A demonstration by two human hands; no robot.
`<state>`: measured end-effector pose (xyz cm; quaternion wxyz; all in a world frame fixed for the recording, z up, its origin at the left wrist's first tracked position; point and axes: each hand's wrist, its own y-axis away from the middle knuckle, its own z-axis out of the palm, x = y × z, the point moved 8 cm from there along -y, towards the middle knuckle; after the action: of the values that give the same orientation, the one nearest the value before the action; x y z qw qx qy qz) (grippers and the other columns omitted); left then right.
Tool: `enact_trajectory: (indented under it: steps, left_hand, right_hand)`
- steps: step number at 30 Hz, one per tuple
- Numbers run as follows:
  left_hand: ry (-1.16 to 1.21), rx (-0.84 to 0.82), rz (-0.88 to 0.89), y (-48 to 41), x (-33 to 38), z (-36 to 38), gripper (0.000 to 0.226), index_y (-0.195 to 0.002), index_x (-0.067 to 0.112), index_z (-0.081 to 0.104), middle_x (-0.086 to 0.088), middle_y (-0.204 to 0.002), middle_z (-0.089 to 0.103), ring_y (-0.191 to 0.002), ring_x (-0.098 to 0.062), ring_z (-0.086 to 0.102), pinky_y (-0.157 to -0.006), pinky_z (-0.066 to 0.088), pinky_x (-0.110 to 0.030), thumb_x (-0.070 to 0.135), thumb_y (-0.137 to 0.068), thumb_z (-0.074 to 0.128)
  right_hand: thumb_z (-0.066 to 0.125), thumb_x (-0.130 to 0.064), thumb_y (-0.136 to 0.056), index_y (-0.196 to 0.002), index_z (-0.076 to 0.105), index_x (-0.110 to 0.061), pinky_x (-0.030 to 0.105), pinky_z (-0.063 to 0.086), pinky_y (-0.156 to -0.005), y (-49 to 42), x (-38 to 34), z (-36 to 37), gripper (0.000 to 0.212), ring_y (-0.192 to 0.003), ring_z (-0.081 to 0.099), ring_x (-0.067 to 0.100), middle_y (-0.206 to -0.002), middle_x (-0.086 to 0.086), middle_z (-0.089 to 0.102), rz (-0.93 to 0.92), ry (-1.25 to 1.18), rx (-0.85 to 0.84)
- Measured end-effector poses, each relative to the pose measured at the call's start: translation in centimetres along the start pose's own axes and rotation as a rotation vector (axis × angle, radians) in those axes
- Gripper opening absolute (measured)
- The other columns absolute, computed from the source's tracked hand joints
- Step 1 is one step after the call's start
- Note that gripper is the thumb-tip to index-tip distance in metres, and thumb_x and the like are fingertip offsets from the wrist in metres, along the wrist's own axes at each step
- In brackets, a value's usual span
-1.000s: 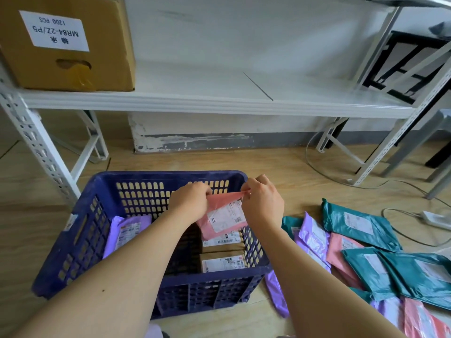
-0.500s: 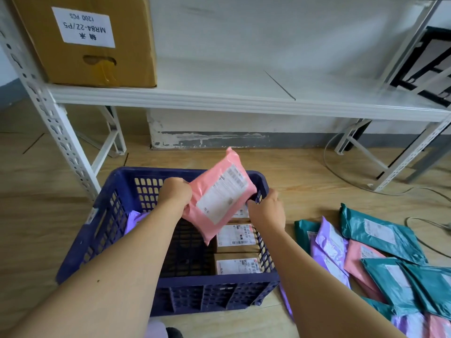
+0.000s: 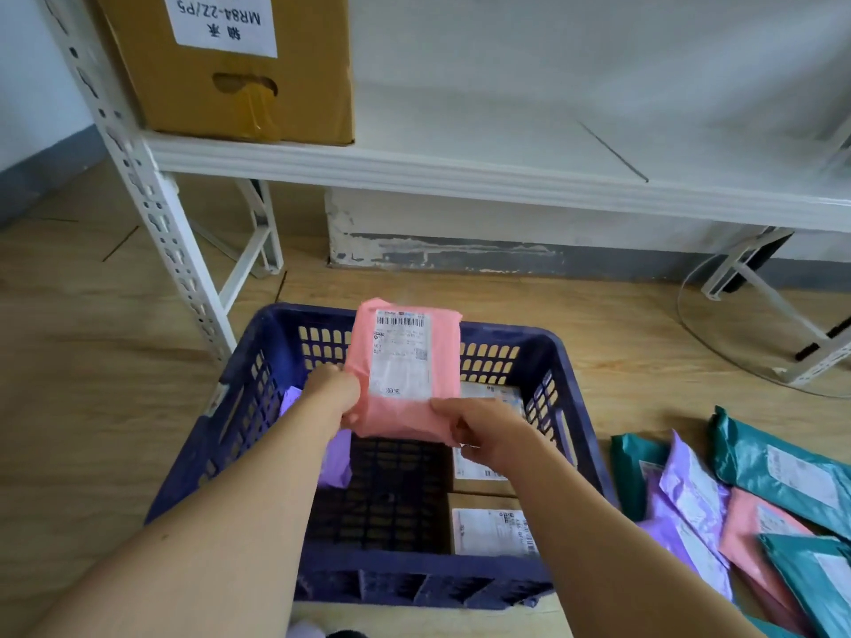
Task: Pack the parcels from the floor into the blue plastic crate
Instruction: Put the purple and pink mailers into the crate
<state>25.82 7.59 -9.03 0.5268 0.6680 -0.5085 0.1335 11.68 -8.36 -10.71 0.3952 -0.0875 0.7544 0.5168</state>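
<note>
A pink parcel with a white shipping label stands upright over the blue plastic crate. My left hand grips its lower left edge and my right hand pinches its lower right corner. Inside the crate a purple parcel leans on the left wall and two brown cardboard parcels with labels lie at the right. On the floor to the right lie several teal, purple and pink parcels.
A white metal shelf runs above the crate, its perforated post standing just to the crate's left. A brown cardboard box sits on the shelf. A cable loops over the wooden floor at the right.
The pink parcel has turned from tilted to upright with its label facing me, and both hands have shifted to its lower edge. My view has moved closer and to the left.
</note>
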Motion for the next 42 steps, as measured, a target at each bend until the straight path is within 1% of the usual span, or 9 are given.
enact_trajectory:
  steps: [4,9,12,16,19,23,31,36,42]
  left_hand:
    - [-0.549,-0.003,0.214,-3.2,-1.3,1.2,0.031,-0.124,0.003,0.047,-0.015,-0.12,0.058,-0.105,-0.033,0.058,-0.071,0.043,-0.031,0.016,-0.096,0.043]
    - [-0.732,-0.059,0.243,-8.1,-5.4,3.7,0.039,-0.128,0.009,0.048,-0.007,-0.118,0.059,-0.106,-0.022,0.059,-0.089,0.049,-0.032,0.007,-0.089,0.046]
    - [-0.735,-0.081,0.184,-10.0,-7.3,5.3,0.032,-0.125,0.007,0.048,-0.011,-0.114,0.059,-0.104,-0.025,0.058,-0.092,0.047,-0.034,0.017,-0.095,0.043]
    - [-0.778,-0.205,0.186,-12.2,-9.4,8.2,0.048,-0.143,0.023,0.03,-0.006,-0.117,0.055,-0.078,-0.013,0.049,-0.066,0.04,-0.027,0.04,-0.099,0.033]
    - [-0.802,-0.286,0.228,-12.7,-9.4,9.1,0.057,-0.147,0.033,0.017,-0.009,-0.131,0.048,-0.088,-0.017,0.052,-0.065,0.043,-0.023,0.021,-0.097,0.042]
    - [-0.923,-0.396,0.309,-12.9,-10.1,10.1,0.071,-0.147,0.026,0.02,-0.011,-0.138,0.042,-0.112,-0.026,0.053,-0.093,0.048,-0.037,0.008,-0.086,0.051]
    - [-1.062,-0.485,0.279,-13.0,-11.3,10.8,0.085,-0.152,0.027,0.004,0.003,-0.16,-0.001,-0.145,-0.025,0.015,-0.114,0.03,-0.041,0.002,-0.086,0.052]
    - [-1.127,-0.265,0.37,-12.5,-8.5,9.8,0.074,-0.145,0.023,0.023,-0.008,-0.146,0.029,-0.13,-0.03,0.037,-0.096,0.046,-0.044,0.009,-0.082,0.06]
    - [-0.978,-0.165,0.559,-9.5,-4.0,10.3,0.062,-0.142,0.02,0.035,-0.001,-0.149,0.029,-0.129,-0.023,0.04,-0.091,0.05,-0.039,0.004,-0.085,0.052]
  right_hand:
    - [0.067,-0.012,-0.083,-0.084,0.058,-0.004,0.019,0.035,-0.038,-3.6,1.4,2.1,0.012,-0.036,0.039,0.007,-0.053,0.002,0.049,0.086,0.079,0.039]
    - [0.057,-0.006,-0.083,-0.085,0.051,0.0,0.018,0.033,-0.036,-9.1,5.3,4.5,0.008,-0.033,0.045,0.012,-0.056,0.009,0.049,0.162,0.222,0.103]
    - [0.051,-0.007,-0.084,-0.102,0.053,0.0,0.027,0.039,-0.043,-12.1,6.3,4.8,0.02,-0.062,0.056,0.023,-0.068,0.008,0.048,0.144,0.36,0.152]
    - [0.051,-0.011,-0.087,-0.11,0.056,0.0,0.029,0.049,-0.064,-14.8,7.2,5.3,0.026,-0.071,0.053,0.02,-0.073,0.001,0.048,0.124,0.416,0.157]
    - [0.046,-0.009,-0.088,-0.135,0.037,-0.004,0.036,0.055,-0.077,-15.4,7.2,5.5,0.047,-0.093,0.063,0.029,-0.109,0.012,0.059,0.101,0.545,0.218]
    - [0.049,-0.012,-0.09,-0.15,0.005,-0.025,0.038,0.048,-0.09,-15.0,5.3,7.3,0.075,-0.117,0.053,0.032,-0.151,0.015,0.018,-0.16,0.981,0.162]
    - [0.053,-0.015,-0.09,-0.146,0.018,-0.028,0.041,0.046,-0.099,-15.5,7.6,9.2,0.067,-0.125,0.042,0.033,-0.152,0.008,0.008,-0.179,1.173,-0.125]
    - [0.051,-0.009,-0.087,-0.14,0.041,-0.024,0.034,0.048,-0.098,-13.9,3.8,7.6,0.056,-0.118,0.05,0.025,-0.143,0.005,0.03,-0.283,1.051,-0.037]
    - [0.049,-0.013,-0.091,-0.123,0.059,-0.019,0.021,0.044,-0.082,-9.4,-1.4,3.6,0.034,-0.107,0.057,0.02,-0.134,0.001,0.046,-0.543,0.928,0.148]
